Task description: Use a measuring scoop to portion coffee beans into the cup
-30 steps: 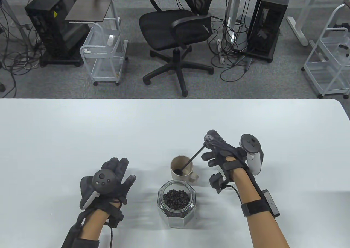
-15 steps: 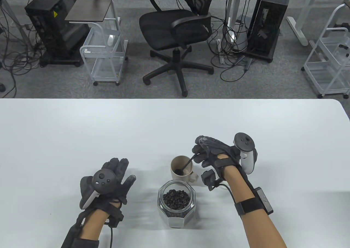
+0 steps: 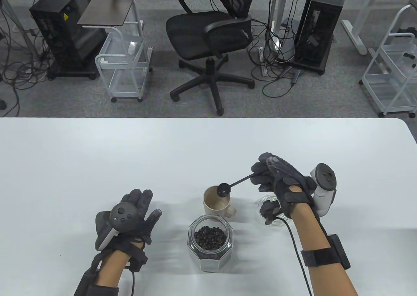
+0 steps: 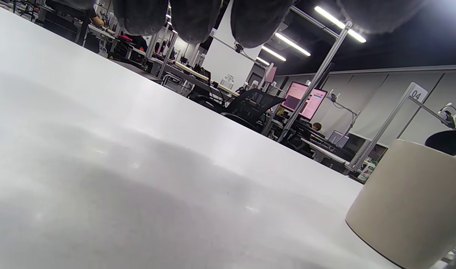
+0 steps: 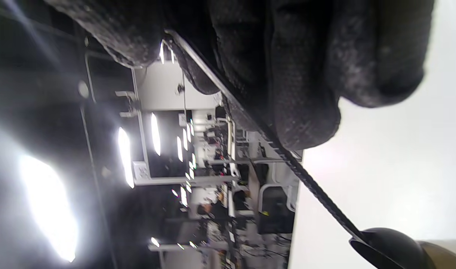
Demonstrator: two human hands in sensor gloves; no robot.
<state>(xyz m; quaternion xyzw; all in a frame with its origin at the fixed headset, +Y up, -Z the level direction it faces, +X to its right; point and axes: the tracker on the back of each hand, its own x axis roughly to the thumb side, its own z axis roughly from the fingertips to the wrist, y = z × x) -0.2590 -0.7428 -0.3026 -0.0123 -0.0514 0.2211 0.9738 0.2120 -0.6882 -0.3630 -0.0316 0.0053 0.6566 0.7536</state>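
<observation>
Hands were two: the left hand (image 3: pixel 136 211) lay flat on the table (image 3: pixel 97 152), fingers straight and grasping nothing, well apart from the work; the right hand (image 3: pixel 280 185) pinched the handle of the scoop (image 3: pixel 224 189), whose bowl hung just above the rim of the cup (image 3: pixel 216 202). One jar (image 3: pixel 210 242), lid off and stocked with beans (image 3: pixel 209 236), stood just in front of the cup. One small clear dish (image 3: pixel 272 211), largely hidden under the right hand, sat to the cup's right; its purpose could not be told. No beans could be made out in the cup from the table view, though its floor was partly covered by the scoop. Judgement: portioning was either barely begun or between loads, with further scoops from the jar likely outstanding. Count: one scoop, one cup, one jar, one dish.
</observation>
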